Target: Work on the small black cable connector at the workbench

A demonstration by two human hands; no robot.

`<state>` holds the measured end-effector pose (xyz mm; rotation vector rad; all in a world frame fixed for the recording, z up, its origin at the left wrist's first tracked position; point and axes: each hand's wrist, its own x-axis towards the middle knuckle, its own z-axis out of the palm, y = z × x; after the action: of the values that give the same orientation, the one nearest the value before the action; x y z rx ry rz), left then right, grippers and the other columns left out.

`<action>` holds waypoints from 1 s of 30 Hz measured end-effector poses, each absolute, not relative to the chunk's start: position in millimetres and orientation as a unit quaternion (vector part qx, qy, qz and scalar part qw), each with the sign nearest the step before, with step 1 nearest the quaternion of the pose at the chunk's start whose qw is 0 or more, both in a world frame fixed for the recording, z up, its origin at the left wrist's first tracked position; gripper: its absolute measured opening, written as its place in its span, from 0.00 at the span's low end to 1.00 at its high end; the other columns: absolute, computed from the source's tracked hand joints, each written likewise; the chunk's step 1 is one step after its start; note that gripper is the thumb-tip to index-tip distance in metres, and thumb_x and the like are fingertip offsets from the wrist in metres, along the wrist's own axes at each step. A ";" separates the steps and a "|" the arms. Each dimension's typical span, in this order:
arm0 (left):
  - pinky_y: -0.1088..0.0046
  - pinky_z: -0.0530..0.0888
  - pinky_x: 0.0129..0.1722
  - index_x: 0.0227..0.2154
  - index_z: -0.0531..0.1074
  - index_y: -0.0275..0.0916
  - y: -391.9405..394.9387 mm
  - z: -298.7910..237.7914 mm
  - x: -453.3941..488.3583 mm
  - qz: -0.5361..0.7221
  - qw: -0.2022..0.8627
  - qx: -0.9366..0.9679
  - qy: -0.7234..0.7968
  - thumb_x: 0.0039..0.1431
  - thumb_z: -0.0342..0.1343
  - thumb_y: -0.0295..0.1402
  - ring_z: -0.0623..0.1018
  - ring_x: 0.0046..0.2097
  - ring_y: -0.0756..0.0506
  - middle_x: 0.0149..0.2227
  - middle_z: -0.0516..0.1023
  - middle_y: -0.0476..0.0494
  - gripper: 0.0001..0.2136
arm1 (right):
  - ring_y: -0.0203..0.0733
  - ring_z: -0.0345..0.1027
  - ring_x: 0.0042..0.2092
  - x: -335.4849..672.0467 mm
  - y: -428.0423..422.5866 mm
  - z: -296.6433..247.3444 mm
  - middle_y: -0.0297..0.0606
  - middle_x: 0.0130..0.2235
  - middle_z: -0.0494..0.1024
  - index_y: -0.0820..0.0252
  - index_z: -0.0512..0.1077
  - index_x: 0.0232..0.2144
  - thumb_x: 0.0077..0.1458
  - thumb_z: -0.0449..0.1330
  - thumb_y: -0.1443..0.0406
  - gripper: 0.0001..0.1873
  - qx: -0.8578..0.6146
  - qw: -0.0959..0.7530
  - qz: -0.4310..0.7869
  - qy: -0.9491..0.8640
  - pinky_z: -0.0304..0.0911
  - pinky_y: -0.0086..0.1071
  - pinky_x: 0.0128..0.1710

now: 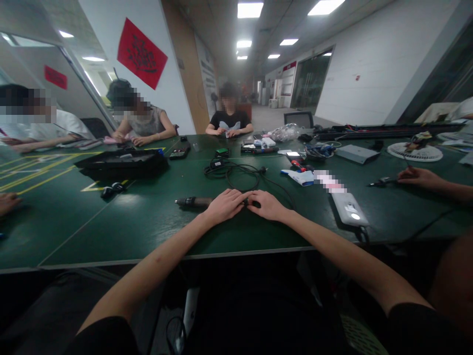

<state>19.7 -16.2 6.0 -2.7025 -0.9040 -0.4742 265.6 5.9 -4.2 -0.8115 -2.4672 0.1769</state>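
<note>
1. A dark, rod-shaped tool (195, 202) lay lengthwise across the near part of the green table (140, 231), its narrow metal tip pointing left.
2. The left hand (226, 205) lay palm down over the tool's body, its fingers close together and bent onto it; the thumb's grip was hidden.
3. The right hand (268, 205) was just beside it, fingers curled in and closed on the tool's tail end; the two hands' fingertips met or nearly met there, though I cannot tell which.
4. Beyond the hands lay a loosely looped black cable (211, 170).
5. To the right were a blue-and-white packet (303, 178) and, closer in, a white device (349, 209) with a bright round spot.
6. At the far right, another person's hand (421, 178) held something slim near a dark pen-like tool (382, 182), in front of a white round grille (416, 152).
7. On the left stood a shallow black tray (111, 170), with a small black item (108, 191) nearer the person.
8. Across the table sat a person in a black top (229, 121).
</note>
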 end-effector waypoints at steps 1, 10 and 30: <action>0.60 0.69 0.56 0.73 0.50 0.41 -16.1 5.8 19.5 -0.162 0.125 -0.929 -0.307 0.72 0.48 0.35 0.74 0.55 0.39 0.51 0.75 0.38 0.30 | 0.45 0.71 0.47 265.6 5.8 -3.9 0.41 0.45 0.78 0.58 0.76 0.37 0.64 0.65 0.65 0.03 -0.300 0.265 0.067 -0.914 0.66 0.39 0.51; 0.60 0.69 0.56 0.73 0.49 0.42 -15.5 4.5 18.7 -0.165 0.125 -0.930 -0.304 0.73 0.47 0.35 0.73 0.55 0.39 0.52 0.75 0.38 0.29 | 0.45 0.71 0.48 266.0 6.3 -4.1 0.41 0.46 0.78 0.58 0.76 0.37 0.64 0.65 0.65 0.03 -0.296 0.266 0.065 -0.915 0.66 0.39 0.51; 0.59 0.70 0.56 0.74 0.49 0.41 -14.5 4.4 18.2 -0.161 0.124 -0.930 -0.306 0.73 0.48 0.35 0.74 0.54 0.39 0.51 0.76 0.39 0.29 | 0.45 0.72 0.47 265.3 6.3 -5.4 0.41 0.45 0.78 0.58 0.77 0.38 0.63 0.66 0.65 0.03 -0.297 0.269 0.060 -0.914 0.66 0.38 0.49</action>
<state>18.2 -14.5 4.4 -2.7107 -0.8929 -0.4689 265.3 6.3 -5.4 -0.8020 -2.4645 0.1616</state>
